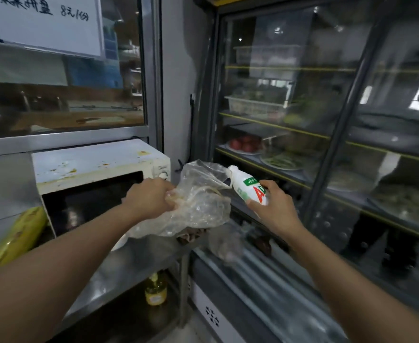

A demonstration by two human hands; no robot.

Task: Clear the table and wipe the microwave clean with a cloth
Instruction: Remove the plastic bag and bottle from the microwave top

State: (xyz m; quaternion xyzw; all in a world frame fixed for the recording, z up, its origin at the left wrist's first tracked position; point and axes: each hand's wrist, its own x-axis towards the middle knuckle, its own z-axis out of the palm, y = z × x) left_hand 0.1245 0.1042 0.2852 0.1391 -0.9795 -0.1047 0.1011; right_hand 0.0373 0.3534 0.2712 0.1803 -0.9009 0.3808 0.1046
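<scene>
A stained white microwave [97, 164] stands on a steel table [139, 261] at the left, its dark door facing me. My left hand [151, 196] is closed on a crumpled clear plastic bag [201, 199], held in front of the microwave's right end. My right hand [275, 209] grips a small white drink bottle [249, 185] with green and red print, its cap tilted toward the bag's opening. A brownish rag-like thing [193, 235] lies under the bag at the table's right edge, mostly hidden.
A glass-door display fridge [327, 134] with plates of food fills the right. A yellow bundle [17, 238] leans left of the microwave. A yellow oil bottle [156, 289] stands on the shelf under the table. A window with a paper notice [47, 21] is behind.
</scene>
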